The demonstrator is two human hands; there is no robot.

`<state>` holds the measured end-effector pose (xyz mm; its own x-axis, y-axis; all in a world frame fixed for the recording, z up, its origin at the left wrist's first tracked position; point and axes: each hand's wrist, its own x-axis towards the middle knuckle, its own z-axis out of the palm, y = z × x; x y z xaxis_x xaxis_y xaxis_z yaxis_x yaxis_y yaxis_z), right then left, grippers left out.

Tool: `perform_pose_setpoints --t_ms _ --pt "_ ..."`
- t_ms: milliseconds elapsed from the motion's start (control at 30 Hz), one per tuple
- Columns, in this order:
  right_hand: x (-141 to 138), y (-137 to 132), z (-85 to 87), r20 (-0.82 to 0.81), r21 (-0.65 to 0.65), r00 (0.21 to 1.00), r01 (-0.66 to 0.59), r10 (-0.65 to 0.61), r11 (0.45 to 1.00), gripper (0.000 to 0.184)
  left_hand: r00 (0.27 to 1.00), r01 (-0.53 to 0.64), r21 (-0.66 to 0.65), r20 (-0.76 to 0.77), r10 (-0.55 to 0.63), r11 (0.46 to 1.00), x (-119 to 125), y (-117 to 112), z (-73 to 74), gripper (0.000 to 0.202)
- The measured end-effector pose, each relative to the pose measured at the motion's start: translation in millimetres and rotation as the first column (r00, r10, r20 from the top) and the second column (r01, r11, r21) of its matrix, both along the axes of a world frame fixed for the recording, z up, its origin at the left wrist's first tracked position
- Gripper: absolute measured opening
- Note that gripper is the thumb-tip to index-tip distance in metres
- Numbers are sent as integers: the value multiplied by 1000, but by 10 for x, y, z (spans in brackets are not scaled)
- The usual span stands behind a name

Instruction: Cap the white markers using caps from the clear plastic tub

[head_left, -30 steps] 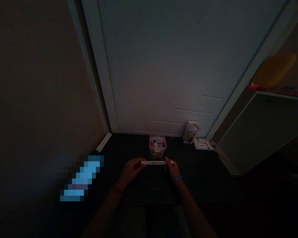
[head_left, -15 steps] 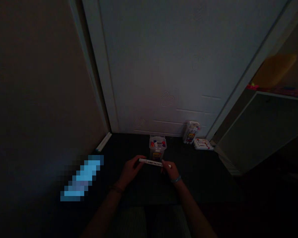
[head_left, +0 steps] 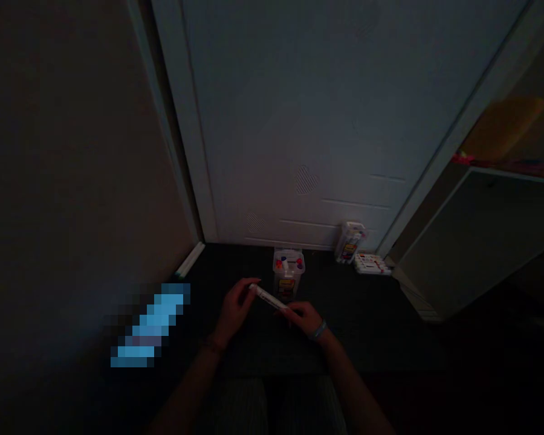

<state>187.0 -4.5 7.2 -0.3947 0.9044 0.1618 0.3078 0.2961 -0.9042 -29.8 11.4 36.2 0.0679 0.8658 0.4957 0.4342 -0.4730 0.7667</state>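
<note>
Both hands hold a white marker (head_left: pixel 271 298) with dark print on its barrel, slanting down from left to right above the dark tabletop. My left hand (head_left: pixel 236 305) pinches its upper left end, and my right hand (head_left: pixel 304 318) grips its lower right end. Just behind the marker stands a clear plastic container (head_left: pixel 289 275), open at the top, with a printed label on its front. Several red, blue and white marker ends show inside it. The room is dim, so the fingertips are partly lost in shadow.
At the back right of the dark table (head_left: pixel 367 332) stands a second clear container (head_left: pixel 350 243). Beside it lies a stack of white markers (head_left: pixel 372 263). White sticks or markers (head_left: pixel 190 260) lie at the back left. A pixelated bright blue patch (head_left: pixel 152 326) covers something on the left.
The marker has turned from nearly level to a slant, its right end lower and shifted left. My right hand has moved left and slightly down, while my left hand has risen a little.
</note>
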Motion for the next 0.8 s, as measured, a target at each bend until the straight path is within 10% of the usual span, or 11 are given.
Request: perform_pose_setpoints --t_ms 367,800 --pt "140 101 34 -374 -104 861 331 -345 938 25 990 37 -28 -135 -40 999 3 4 -132 22" --pt "168 213 -100 -606 -255 677 331 -417 909 29 905 200 -175 -344 -250 964 69 -43 -26 30"
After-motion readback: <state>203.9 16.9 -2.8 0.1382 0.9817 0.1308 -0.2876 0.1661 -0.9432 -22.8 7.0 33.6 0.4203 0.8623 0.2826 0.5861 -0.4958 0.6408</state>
